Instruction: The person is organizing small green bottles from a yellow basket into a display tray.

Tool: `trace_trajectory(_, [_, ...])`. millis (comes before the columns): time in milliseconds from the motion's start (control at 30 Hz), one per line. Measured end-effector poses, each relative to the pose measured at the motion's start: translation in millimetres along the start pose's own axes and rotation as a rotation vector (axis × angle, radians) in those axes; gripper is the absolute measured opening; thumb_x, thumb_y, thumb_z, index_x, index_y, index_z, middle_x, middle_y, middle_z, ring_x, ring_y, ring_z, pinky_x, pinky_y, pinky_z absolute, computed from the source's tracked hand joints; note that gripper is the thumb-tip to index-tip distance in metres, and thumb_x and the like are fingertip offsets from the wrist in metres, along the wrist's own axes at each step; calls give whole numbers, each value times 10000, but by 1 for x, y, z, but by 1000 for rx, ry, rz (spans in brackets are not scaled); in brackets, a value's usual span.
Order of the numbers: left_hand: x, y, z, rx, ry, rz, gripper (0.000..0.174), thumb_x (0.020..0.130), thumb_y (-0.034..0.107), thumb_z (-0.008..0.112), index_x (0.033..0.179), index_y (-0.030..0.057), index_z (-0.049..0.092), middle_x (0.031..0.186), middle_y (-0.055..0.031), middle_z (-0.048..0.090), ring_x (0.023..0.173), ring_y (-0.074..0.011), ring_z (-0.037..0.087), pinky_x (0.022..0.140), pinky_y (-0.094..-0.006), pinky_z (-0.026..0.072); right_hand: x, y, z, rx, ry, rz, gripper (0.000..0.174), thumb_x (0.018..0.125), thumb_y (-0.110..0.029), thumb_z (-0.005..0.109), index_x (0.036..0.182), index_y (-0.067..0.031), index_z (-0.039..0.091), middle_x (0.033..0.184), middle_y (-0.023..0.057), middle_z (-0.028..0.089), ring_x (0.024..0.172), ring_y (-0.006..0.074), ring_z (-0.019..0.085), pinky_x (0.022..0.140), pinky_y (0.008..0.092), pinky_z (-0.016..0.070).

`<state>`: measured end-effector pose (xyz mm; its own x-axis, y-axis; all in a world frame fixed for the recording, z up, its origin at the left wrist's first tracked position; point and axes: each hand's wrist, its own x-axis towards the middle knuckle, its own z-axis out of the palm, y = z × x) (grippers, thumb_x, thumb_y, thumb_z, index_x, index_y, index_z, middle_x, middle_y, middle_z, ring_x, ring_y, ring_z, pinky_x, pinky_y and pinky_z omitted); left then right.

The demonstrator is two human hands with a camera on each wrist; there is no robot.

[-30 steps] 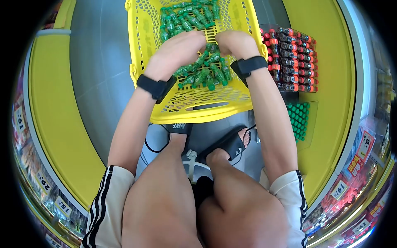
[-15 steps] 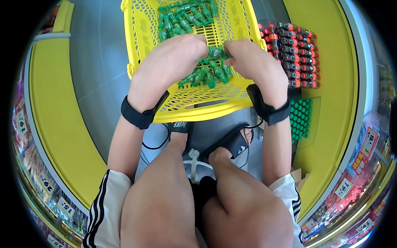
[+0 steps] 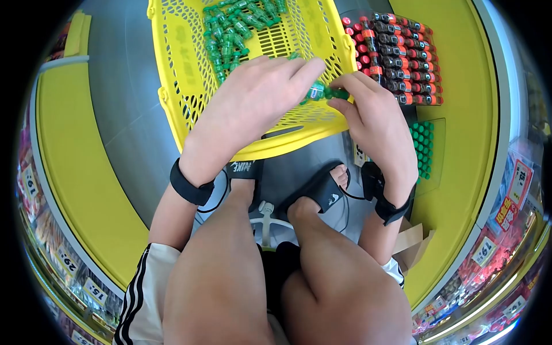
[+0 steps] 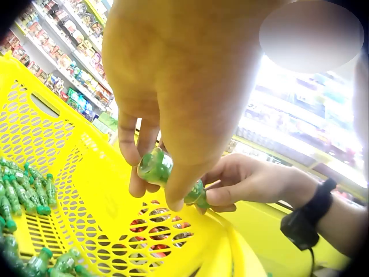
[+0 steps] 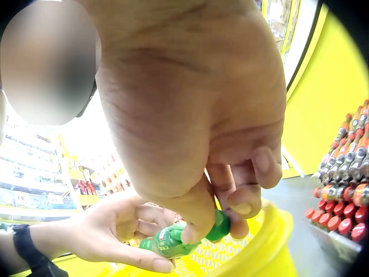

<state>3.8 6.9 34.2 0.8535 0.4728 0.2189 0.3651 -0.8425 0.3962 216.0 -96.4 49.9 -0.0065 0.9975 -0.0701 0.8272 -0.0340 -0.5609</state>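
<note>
Yellow basket (image 3: 299, 138) at twelve o'clock, loose green bottles (image 3: 227, 41) inside towards eleven. Left hand (image 3: 259, 103) at twelve, pinching the base end of one small bottle (image 3: 316, 91) above the basket at one o'clock; right hand (image 3: 379, 118) at two, pinching its cap end. Looks like handing over or turning that bottle. Next, probably calls for secure right-hand hold before loosening the left; rows of green caps (image 3: 422, 139) towards three.

White sleeve (image 3: 138, 293) down at 8 o'clock, black stripes running along it. Black strap (image 3: 188, 187) on each wrist, the right one's got a black box (image 4: 300, 232) with a cable (image 4: 313, 261). Black slides (image 3: 317, 194), white NIKE lettering around 9.
</note>
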Motion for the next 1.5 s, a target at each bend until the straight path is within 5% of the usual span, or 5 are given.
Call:
trace_trajectory(67, [5, 10, 8, -50, 99, 64, 465, 826, 52, 836, 1243, 72, 630, 983, -122, 699, 923, -367, 702, 807, -465, 572, -16, 8, -6, 103, 53, 43, 165, 971, -100, 769, 1106, -22, 713, 1040, 170, 723, 891, 410, 720, 763, 479, 574])
trace_trajectory(533, [45, 91, 68, -24, 124, 409, 250, 805, 168, 754, 1031, 64, 776, 995, -20, 626, 1033, -192, 656, 781, -329, 554, -151, 29, -23, 68, 288, 285, 235, 955, -45, 818, 1177, -23, 744, 959, 130, 714, 779, 277, 669, 717, 351, 543])
trace_trajectory(867, [50, 142, 142, -153, -163, 544, 421, 652, 206, 902, 1005, 34, 751, 1049, -35, 656, 1115, -212, 649, 896, -343, 582, -223, 49, 5, 151, 494, 583, 247, 909, -57, 858, 1138, -5, 781, 898, 85, 760, 726, 144, 664, 689, 277, 542])
trace_trajectory(1167, [9, 185, 195, -522, -511, 396, 624, 893, -15, 709, 1501, -14, 566, 1192, -88, 683, 1153, -242, 686, 815, -434, 647, -257, 61, 22, 77, 420, 776, 213, 867, -52, 835, 1062, 5, 771, 836, 82, 730, 639, 129, 648, 618, 295, 545])
trace_trajectory(1500, [-16, 196, 221, -570, -608, 356, 640, 928, -28, 647, 1552, -84, 518, 1243, -160, 698, 1185, -291, 707, 852, -485, 580, -272, 74, 36, 7, 297, 825, 220, 861, -53, 825, 1067, -10, 760, 858, 144, 716, 716, 272, 703, 683, 398, 568])
